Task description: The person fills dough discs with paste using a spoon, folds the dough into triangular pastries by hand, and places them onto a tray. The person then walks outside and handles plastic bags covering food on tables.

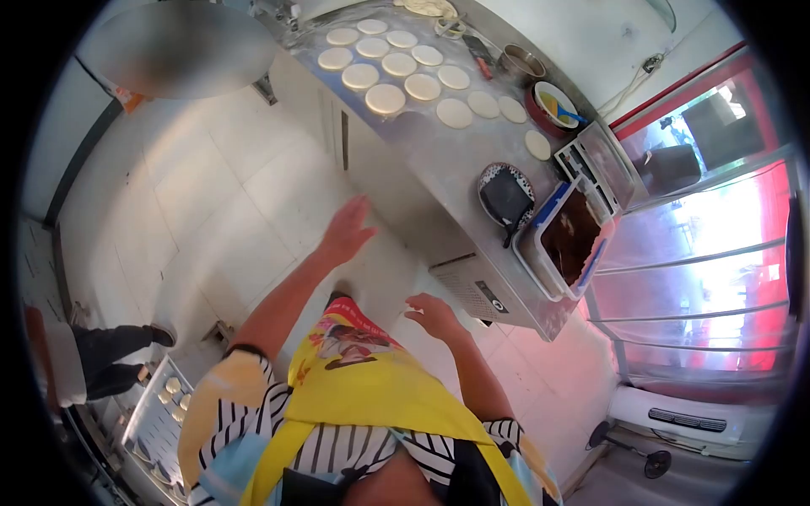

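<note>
Dough rounds lie in loose rows on the long metal counter, untouched.
Beyond the counter's near edge, over the floor, the left hand reaches forward, fingers extended, thumb apart, holding nothing; the right hand, its fingers loosely bent, shows no object in its grasp. This looks like a pause between handlings; touching any round calls for a reach over that edge.
</note>
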`<state>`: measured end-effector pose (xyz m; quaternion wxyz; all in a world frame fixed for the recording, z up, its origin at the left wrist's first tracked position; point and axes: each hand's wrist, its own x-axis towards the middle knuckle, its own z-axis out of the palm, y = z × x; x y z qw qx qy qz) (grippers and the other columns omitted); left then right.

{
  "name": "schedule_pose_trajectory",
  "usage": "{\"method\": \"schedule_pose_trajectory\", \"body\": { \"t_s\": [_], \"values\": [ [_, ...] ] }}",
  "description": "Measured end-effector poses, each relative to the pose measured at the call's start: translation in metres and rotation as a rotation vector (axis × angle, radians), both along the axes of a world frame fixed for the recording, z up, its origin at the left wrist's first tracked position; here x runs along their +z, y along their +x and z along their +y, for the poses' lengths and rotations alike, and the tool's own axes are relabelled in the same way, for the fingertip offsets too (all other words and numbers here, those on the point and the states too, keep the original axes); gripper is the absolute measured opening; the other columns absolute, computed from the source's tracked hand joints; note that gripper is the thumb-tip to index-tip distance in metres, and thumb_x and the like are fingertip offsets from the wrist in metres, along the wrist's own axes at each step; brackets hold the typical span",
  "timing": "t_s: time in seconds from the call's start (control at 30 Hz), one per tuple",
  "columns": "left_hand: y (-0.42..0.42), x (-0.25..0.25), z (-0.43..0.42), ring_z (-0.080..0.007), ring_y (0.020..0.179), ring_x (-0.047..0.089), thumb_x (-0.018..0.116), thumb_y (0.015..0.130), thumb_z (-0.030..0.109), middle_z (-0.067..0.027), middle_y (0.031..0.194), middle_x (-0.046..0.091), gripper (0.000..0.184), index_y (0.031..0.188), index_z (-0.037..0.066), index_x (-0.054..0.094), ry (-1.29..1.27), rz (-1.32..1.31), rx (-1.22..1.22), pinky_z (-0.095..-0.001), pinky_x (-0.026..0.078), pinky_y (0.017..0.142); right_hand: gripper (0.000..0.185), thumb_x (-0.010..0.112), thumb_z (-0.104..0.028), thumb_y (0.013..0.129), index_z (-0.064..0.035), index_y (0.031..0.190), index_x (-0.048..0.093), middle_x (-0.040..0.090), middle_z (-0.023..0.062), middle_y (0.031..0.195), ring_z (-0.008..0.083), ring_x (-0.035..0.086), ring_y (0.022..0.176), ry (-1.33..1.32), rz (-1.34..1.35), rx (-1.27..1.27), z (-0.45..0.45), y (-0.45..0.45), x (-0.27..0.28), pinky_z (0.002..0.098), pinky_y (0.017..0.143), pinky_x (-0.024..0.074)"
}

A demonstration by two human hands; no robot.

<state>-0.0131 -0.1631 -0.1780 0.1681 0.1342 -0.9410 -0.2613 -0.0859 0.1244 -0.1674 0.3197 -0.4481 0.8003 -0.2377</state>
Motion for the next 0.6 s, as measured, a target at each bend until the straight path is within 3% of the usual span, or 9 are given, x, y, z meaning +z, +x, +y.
{"method": "schedule_pose_trajectory", "body": {
  "t_s": [0.03, 0.1, 0.17, 0.27, 0.4, 0.53, 0.6],
  "values": [
    [-0.04, 0.003, 0.0, -0.0321, 0.136, 0.026, 0.055, 0.087, 0.035, -0.0177, 0.144, 0.033, 0.064, 0.138, 0.001, 0.035, -0.171, -0.043, -0.115, -0.0404, 0.021, 0.111, 0.03, 0.067, -0.022, 0.082, -0.0057, 0.107, 0.063, 0.063, 0.0103, 0.104, 0.0272, 0.061, 0.093, -0.019, -0.013, -0.044, 0.0, -0.012, 0.0, 0.0344, 0.081, 0.0482],
    [-0.124, 0.002, 0.002, -0.032, 0.136, 0.026, 0.054, 0.087, 0.038, -0.0175, 0.144, 0.034, 0.068, 0.138, -0.001, 0.033, -0.051, -0.006, -0.114, -0.0431, 0.02, 0.111, 0.03, 0.067, -0.022, 0.082, -0.0057, 0.108, 0.063, 0.063, 0.0108, 0.105, 0.0281, 0.06, 0.095, -0.025, -0.053, -0.132, -0.003, -0.043, 0.009, 0.0349, 0.082, 0.0477],
    [-0.206, -0.011, -0.004, -0.0314, 0.136, 0.026, 0.053, 0.087, 0.043, -0.0178, 0.145, 0.032, 0.071, 0.138, -0.001, 0.033, -0.137, 0.024, -0.172, -0.0451, 0.021, 0.111, 0.032, 0.064, -0.025, 0.083, -0.0064, 0.11, 0.063, 0.062, 0.0118, 0.109, 0.0306, 0.058, 0.099, -0.001, -0.117, -0.225, -0.009, -0.074, 0.026, 0.037, 0.085, 0.0467],
    [-0.313, -0.044, -0.023, -0.0291, 0.138, 0.023, 0.054, 0.086, 0.045, -0.0154, 0.147, 0.029, 0.074, 0.14, 0.001, 0.03, -0.231, 0.004, -0.224, -0.0468, 0.018, 0.112, 0.029, 0.068, -0.017, 0.081, -0.0056, 0.107, 0.063, 0.063, 0.013, 0.104, 0.0309, 0.06, 0.095, -0.064, -0.067, -0.44, -0.012, -0.127, 0.033, 0.0362, 0.082, 0.0478],
    [-0.404, -0.073, -0.057, -0.0261, 0.14, 0.019, 0.051, 0.086, 0.052, -0.0125, 0.15, 0.025, 0.079, 0.142, 0.002, 0.028, -0.254, -0.176, -0.228, -0.048, 0.014, 0.113, 0.029, 0.07, -0.01, 0.077, -0.0027, 0.104, 0.062, 0.063, 0.0139, 0.102, 0.03, 0.061, 0.094, -0.056, -0.024, -0.571, -0.033, -0.191, 0.076, 0.0359, 0.08, 0.0484],
    [-0.458, -0.065, -0.09, -0.026, 0.141, 0.017, 0.048, 0.086, 0.054, -0.0113, 0.151, 0.023, 0.079, 0.143, 0.003, 0.027, -0.244, -0.165, -0.072, -0.0498, 0.011, 0.113, 0.031, 0.07, -0.008, 0.077, -0.0026, 0.106, 0.061, 0.063, 0.0151, 0.1, 0.032, 0.061, 0.094, -0.119, 0.026, -0.624, -0.042, -0.236, 0.072, 0.0373, 0.081, 0.0482],
    [-0.472, -0.064, -0.093, -0.0274, 0.14, 0.021, 0.053, 0.085, 0.052, -0.0129, 0.15, 0.025, 0.08, 0.142, 0.002, 0.028, -0.268, -0.236, -0.07, -0.0484, 0.016, 0.112, 0.032, 0.07, -0.007, 0.076, -0.0028, 0.107, 0.061, 0.063, 0.0148, 0.103, 0.0325, 0.06, 0.097, -0.132, 0.12, -0.734, -0.053, -0.254, 0.07, 0.038, 0.082, 0.0476]
  ]
}}
